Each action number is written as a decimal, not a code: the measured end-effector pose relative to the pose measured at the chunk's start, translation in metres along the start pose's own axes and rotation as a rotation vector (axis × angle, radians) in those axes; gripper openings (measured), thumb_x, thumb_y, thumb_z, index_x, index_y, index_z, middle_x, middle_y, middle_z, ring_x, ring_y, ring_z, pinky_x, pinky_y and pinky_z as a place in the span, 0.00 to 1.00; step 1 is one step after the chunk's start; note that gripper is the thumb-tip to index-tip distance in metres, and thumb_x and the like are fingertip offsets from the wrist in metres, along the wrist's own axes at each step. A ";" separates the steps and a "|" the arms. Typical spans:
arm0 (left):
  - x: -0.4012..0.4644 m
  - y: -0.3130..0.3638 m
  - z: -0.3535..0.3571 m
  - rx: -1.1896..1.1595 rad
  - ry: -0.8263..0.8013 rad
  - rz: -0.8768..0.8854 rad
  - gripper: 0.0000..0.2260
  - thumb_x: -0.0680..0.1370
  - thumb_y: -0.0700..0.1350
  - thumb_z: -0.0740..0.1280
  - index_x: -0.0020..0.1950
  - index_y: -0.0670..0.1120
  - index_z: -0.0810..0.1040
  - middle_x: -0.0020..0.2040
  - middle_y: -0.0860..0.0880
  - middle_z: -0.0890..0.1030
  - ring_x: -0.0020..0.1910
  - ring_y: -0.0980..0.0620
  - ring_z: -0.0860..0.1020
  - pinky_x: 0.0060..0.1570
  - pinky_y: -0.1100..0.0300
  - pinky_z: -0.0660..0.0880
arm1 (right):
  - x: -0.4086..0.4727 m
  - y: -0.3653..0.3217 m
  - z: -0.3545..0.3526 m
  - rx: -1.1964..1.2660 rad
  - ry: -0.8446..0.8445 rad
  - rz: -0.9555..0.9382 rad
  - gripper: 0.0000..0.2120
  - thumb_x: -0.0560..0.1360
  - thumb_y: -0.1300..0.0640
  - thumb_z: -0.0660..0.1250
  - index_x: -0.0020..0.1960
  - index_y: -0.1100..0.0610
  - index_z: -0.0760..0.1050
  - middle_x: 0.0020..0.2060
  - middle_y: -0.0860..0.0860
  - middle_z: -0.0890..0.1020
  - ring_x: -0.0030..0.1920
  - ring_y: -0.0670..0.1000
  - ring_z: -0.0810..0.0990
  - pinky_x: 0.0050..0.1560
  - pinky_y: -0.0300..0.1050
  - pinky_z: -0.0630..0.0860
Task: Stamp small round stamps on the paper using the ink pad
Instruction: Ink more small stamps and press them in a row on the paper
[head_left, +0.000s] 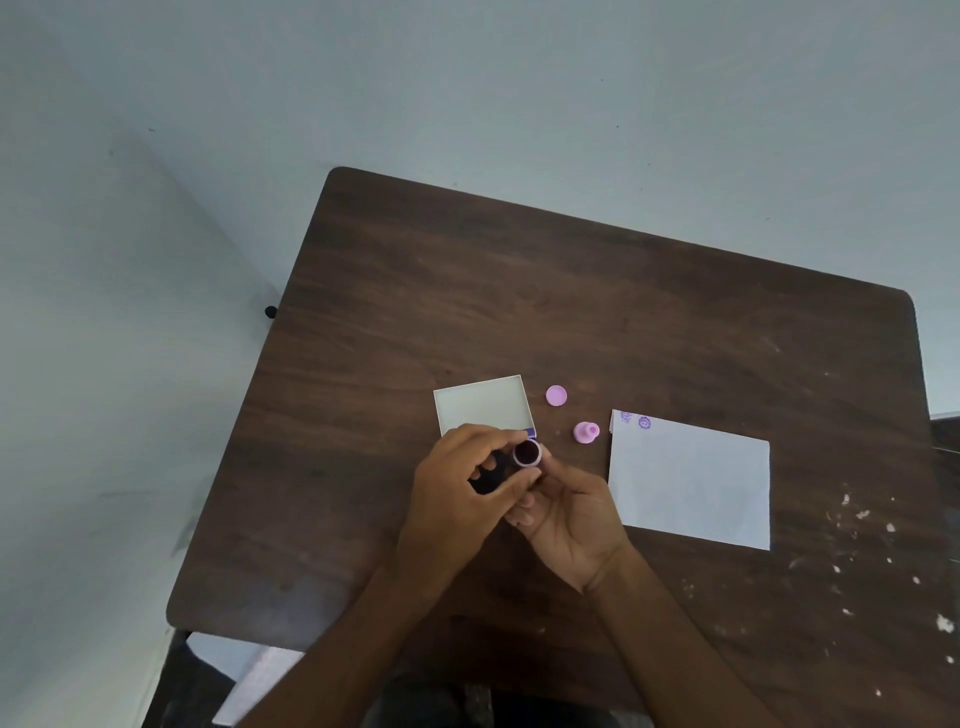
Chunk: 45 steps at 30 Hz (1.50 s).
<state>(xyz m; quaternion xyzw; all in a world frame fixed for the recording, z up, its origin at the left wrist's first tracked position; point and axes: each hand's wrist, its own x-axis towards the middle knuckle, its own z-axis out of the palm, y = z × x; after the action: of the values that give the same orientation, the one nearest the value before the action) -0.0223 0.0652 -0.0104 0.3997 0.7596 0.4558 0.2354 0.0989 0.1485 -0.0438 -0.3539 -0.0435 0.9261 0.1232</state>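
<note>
Pink round stamp (528, 453) pinched between fingers of left hand (462, 488) and right hand (569, 512).

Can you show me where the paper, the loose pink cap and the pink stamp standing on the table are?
paper (691, 483): head view, blank middle.
loose pink cap (556, 395): head view, flat top.
pink stamp (586, 432): head view, round base.

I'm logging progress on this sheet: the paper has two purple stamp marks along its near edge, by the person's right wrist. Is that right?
Not quite. The head view shows the two purple stamp marks at the far left corner of the paper, close to the pink stamp lying on the table, not along the near edge. The count of two is right.
</note>
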 end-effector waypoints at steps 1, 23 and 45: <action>0.000 0.001 0.001 -0.008 0.007 -0.012 0.15 0.70 0.48 0.76 0.55 0.50 0.82 0.48 0.56 0.81 0.44 0.56 0.77 0.44 0.68 0.74 | 0.001 0.000 0.000 -0.009 -0.003 0.003 0.18 0.77 0.57 0.65 0.64 0.64 0.75 0.48 0.59 0.77 0.34 0.50 0.75 0.37 0.45 0.73; 0.003 -0.008 0.012 -0.026 -0.004 -0.054 0.15 0.69 0.48 0.77 0.54 0.49 0.81 0.47 0.56 0.80 0.42 0.55 0.77 0.42 0.70 0.74 | 0.009 -0.006 -0.014 -0.004 -0.010 -0.014 0.19 0.79 0.59 0.60 0.67 0.65 0.72 0.57 0.61 0.76 0.49 0.54 0.73 0.46 0.46 0.73; -0.010 -0.079 0.019 0.609 -0.181 -0.017 0.37 0.63 0.64 0.74 0.67 0.48 0.75 0.66 0.48 0.77 0.64 0.44 0.74 0.65 0.46 0.68 | 0.039 0.000 0.006 -1.922 0.407 0.050 0.25 0.77 0.54 0.67 0.71 0.56 0.64 0.70 0.53 0.71 0.66 0.52 0.70 0.68 0.43 0.63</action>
<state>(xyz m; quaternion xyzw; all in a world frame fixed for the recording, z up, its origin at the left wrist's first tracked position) -0.0339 0.0457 -0.0888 0.4846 0.8404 0.1681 0.1753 0.0671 0.1589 -0.0640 -0.4570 -0.7491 0.4199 -0.2316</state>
